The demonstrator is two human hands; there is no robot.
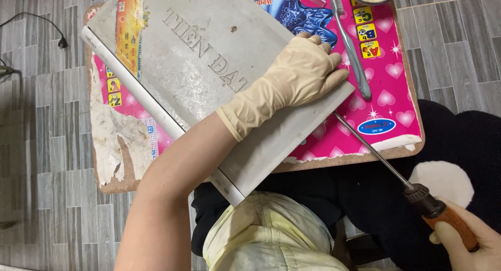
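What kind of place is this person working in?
Probably a home floor used as a makeshift repair spot, not a proper workshop. A worn pink children's lap table sits on grey wood-look flooring; on it lie a grey metal cover and a toothbrush, with a screwdriver in hand.

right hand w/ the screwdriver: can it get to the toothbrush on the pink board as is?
Probably yes. The right hand is off the board's near corner, and the toothbrush lies exposed beside the grey panel; only the held screwdriver occupies that hand.
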